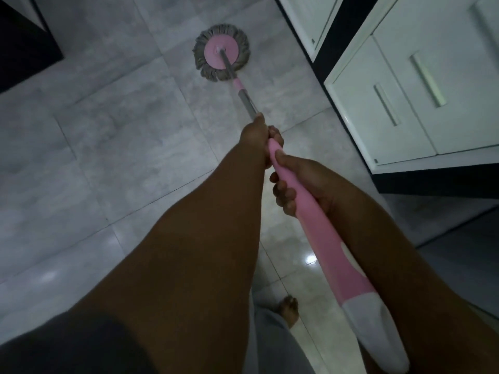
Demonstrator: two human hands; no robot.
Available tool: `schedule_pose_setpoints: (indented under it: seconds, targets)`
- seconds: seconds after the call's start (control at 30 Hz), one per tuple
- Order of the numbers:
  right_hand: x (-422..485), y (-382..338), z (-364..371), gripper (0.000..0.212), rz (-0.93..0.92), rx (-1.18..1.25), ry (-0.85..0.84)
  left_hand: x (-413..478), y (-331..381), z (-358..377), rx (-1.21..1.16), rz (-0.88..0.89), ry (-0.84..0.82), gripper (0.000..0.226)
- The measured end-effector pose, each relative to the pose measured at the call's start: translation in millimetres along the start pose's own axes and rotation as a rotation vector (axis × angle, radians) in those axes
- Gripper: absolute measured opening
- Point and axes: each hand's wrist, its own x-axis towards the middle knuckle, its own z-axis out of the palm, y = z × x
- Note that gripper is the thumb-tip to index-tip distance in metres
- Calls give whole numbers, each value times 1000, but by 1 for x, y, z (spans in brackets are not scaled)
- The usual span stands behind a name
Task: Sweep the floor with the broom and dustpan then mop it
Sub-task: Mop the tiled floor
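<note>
Floor: The floor (pixel 108 136) was laid in large grey stone-look tiles with thin dark joints. It filled most of the view, and glossy light spots showed on the tiles near the bottom.
Cabinets: White cabinets (pixel 359 109) stood along the right side on a dark plinth (pixel 432 182). The doors carried long bar handles (pixel 428 81).
Dark unit: A dark unit (pixel 24 41) cut into the top left corner; what it was could not be told.
Mop: The mop (pixel 316 228) ran slantwise from the lower right up toward the top middle. Its thick pink grip, with a white end, was nearest the camera and narrowed to a grey metal pole.
Head: The round head (pixel 221 52), a pink disc ringed by grey strands, lay flat on the floor. It was left of the cabinets and apart from them.
Left hand: The left hand (pixel 255 137) was furthest along the mop, clasped round it where the pink grip met the pole, with one digit stretched up along the pole.
Right hand: The right hand (pixel 297 182) gripped the pink grip just behind the left hand, its fingers curled round it.
Foot: A bare foot (pixel 289 309) stood on the tiles near the bottom, between the two forearms.
</note>
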Motion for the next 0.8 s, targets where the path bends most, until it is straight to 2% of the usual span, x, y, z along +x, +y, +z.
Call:
schedule_pose_setpoints:
  seconds: [0.33, 0.5, 0.63, 0.8]
  targets:
    - [-102, 177, -53, 47, 69, -110, 50, -99, -177, -61, 18, -109, 18, 49]
    - [-156, 253, -66, 45, 140, -79, 38, -155, -251, -94, 39, -171, 49, 47]
    - [-169, 267, -56, 44, 175, -69, 32, -169, -258, -109, 9, -182, 54, 46]
    - [-136, 234, -40, 44, 158, -125, 60, -141, -220, -110, -10, -149, 34, 44]
